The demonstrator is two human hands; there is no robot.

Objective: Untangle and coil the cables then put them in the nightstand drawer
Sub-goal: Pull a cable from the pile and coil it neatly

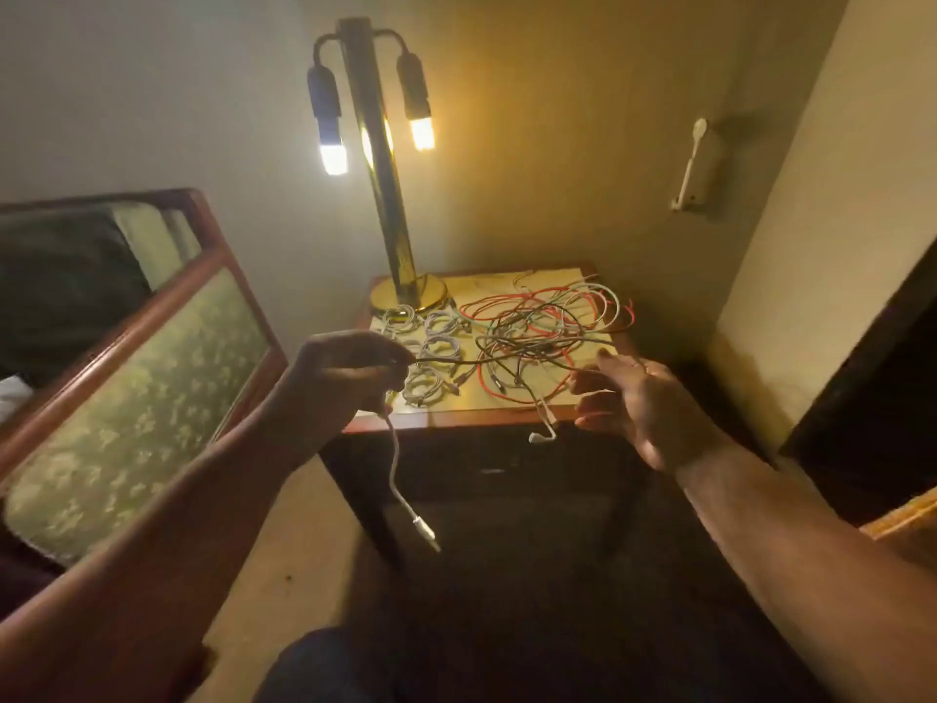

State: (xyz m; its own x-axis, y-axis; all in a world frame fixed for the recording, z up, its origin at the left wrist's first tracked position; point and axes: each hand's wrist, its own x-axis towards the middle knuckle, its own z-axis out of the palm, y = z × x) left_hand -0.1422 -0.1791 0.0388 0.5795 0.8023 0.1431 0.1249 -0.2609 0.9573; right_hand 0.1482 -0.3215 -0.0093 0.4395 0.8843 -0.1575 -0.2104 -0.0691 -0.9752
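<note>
A tangle of red, white, grey and dark cables [547,327] lies on the right half of the nightstand top [481,403]. Several coiled white cables [436,347] sit in rows on its left half. My left hand [345,378] grips a white cable [398,479] in front of the nightstand; its plug end hangs down below the fist, and a dark strand runs from the fist to the tangle. My right hand [639,403] hovers at the nightstand's front right corner, fingers spread and holding nothing. The drawer front [487,469] below the top looks closed.
A brass lamp [385,205] with two lit bulbs stands at the nightstand's back left. A wood-framed padded headboard [142,378] is on the left. A white cable end [542,436] dangles over the front edge. A white wall fixture [692,164] hangs at the right.
</note>
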